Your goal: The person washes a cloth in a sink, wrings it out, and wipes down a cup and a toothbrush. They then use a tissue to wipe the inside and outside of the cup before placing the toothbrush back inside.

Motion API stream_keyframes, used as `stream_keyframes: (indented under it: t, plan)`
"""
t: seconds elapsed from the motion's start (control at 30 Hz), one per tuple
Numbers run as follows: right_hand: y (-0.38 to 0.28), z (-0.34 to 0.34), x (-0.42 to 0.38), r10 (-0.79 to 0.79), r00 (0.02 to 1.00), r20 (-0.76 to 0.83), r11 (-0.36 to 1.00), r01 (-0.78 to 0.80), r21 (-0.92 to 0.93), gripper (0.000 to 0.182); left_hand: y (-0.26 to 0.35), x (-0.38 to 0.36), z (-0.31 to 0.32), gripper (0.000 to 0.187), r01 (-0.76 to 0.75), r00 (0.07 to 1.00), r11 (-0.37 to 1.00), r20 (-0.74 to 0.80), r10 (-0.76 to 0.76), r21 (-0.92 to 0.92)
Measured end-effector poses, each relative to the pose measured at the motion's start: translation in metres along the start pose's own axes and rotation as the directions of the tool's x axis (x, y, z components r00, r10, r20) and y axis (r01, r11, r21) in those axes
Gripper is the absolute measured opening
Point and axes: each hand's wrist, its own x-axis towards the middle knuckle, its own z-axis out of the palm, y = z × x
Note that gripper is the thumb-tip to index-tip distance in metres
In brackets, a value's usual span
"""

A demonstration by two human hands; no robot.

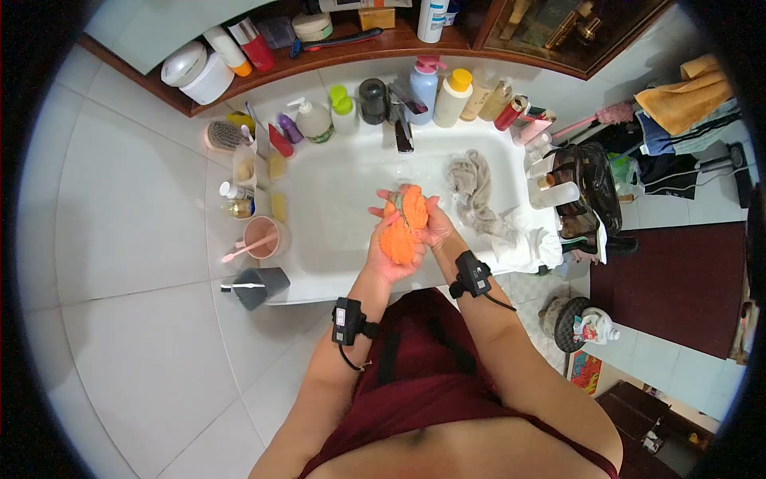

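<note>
Maroon strappy top (435, 383) sat closest to us. Past it, over white sink (327, 203), we had crumpled orange washcloth (396, 243) bunched up in both hands: left hand (386, 260) cupped round near end, right hand (436, 227) closed along right side. Washcloth's long axis ran away from us, pretty much toward faucet (404, 140). Neither hand clearly nearer, tbh. Grey cloth (474, 189) lay in sink, off on right hand's side.
</note>
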Motion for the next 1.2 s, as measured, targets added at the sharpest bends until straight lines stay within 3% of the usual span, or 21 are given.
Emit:
stream_keyframes:
  t: [0.07, 0.17, 0.2, 0.27, 0.3, 0.37, 0.4, 0.47, 0.5, 0.6, 0.7, 0.8, 0.87, 0.9, 0.97, 1.0, 1.07, 1.13, 1.2]
  plan:
    - [-0.004, -0.012, -0.001, 0.025, 0.979, -0.204, 0.970, -0.073, -0.233, 0.045, -0.001, -0.008, 0.004, 0.035, -0.030, 1.000, 0.999, -0.005, 0.031, 0.045]
    - [-0.016, 0.012, 0.008, 0.068, 0.929, -0.364, 0.907, -0.209, -0.365, 0.022, -0.011, -0.028, 0.021, 0.039, -0.140, 0.989, 0.973, -0.023, 0.146, 0.184]
    - [-0.020, 0.022, 0.011, 0.095, 0.906, -0.412, 0.876, -0.273, -0.398, 0.021, -0.012, -0.032, 0.027, 0.041, -0.182, 0.981, 0.952, -0.022, 0.193, 0.244]
    - [-0.023, 0.038, 0.014, 0.140, 0.846, -0.515, 0.799, -0.403, -0.445, 0.020, -0.003, -0.035, 0.016, 0.044, -0.099, 0.980, 0.854, -0.098, 0.172, 0.510]
    - [-0.021, 0.034, 0.017, 0.071, 0.844, -0.531, 0.718, -0.413, -0.560, 0.020, 0.002, -0.035, 0.011, 0.046, -0.050, 0.976, 0.779, -0.135, 0.172, 0.625]
    - [-0.011, 0.024, 0.025, -0.066, 0.844, -0.533, 0.508, -0.431, -0.746, 0.023, 0.002, -0.027, 0.010, 0.046, -0.019, 0.960, 0.588, -0.149, 0.237, 0.809]
    - [-0.009, 0.027, 0.027, -0.123, 0.846, -0.518, 0.323, -0.459, -0.827, 0.025, 0.002, -0.022, 0.010, 0.046, 0.004, 0.951, 0.478, -0.150, 0.269, 0.878]
    - [-0.007, 0.034, 0.031, -0.226, 0.861, -0.455, -0.082, -0.482, -0.872, 0.031, 0.005, -0.006, -0.011, 0.044, 0.043, 0.890, 0.114, -0.090, 0.447, 0.993]
    - [-0.007, 0.034, 0.033, -0.236, 0.853, -0.465, -0.116, -0.500, -0.858, 0.031, 0.007, 0.002, -0.019, 0.044, 0.081, 0.853, -0.076, -0.030, 0.522, 0.994]
    - [0.000, 0.021, 0.041, -0.289, 0.814, -0.504, -0.218, -0.569, -0.793, 0.033, 0.013, 0.020, -0.023, 0.038, 0.289, 0.803, 0.023, -0.255, 0.538, 0.957]
    - [0.013, -0.002, 0.043, -0.371, 0.752, -0.545, -0.265, -0.648, -0.714, 0.032, 0.023, 0.034, -0.052, 0.030, 0.375, 0.804, -0.612, 0.085, 0.589, 0.696]
    - [0.018, -0.008, 0.042, -0.383, 0.717, -0.582, -0.173, -0.675, -0.717, 0.033, 0.023, 0.033, -0.057, 0.029, 0.406, 0.765, -0.554, 0.062, 0.641, 0.727]
    - [0.017, -0.010, 0.041, -0.348, 0.716, -0.606, -0.054, -0.660, -0.749, 0.036, 0.032, 0.025, -0.046, 0.027, 0.345, 0.806, -0.274, -0.134, 0.576, 0.898]
    - [0.011, -0.013, 0.040, -0.241, 0.745, -0.622, 0.122, -0.612, -0.781, 0.041, 0.033, 0.020, -0.038, 0.026, 0.320, 0.828, -0.113, -0.220, 0.515, 0.941]
    - [-0.003, -0.019, 0.034, -0.022, 0.817, -0.576, 0.470, -0.500, -0.727, 0.055, 0.029, 0.014, -0.034, 0.024, 0.120, 0.814, 0.294, -0.264, 0.518, 0.948]
    - [-0.012, -0.013, 0.028, 0.058, 0.870, -0.489, 0.697, -0.386, -0.604, 0.064, 0.028, 0.009, -0.030, 0.023, 0.004, 0.808, 0.478, -0.284, 0.516, 0.878]
    - [-0.027, 0.008, 0.012, 0.125, 0.957, -0.261, 0.971, -0.172, -0.166, 0.083, 0.021, -0.010, 0.007, 0.027, 0.017, 0.939, 0.818, -0.290, 0.184, 0.575]
    - [-0.024, 0.006, 0.010, 0.072, 0.982, -0.173, 0.997, -0.070, 0.016, 0.097, 0.010, -0.019, 0.030, 0.031, 0.102, 0.987, 0.966, -0.145, -0.068, 0.240]
    - [-0.017, 0.012, 0.010, 0.027, 0.992, -0.124, 0.993, -0.012, 0.118, 0.107, -0.007, -0.014, 0.039, 0.034, 0.211, 0.977, 0.977, 0.050, -0.209, -0.028]
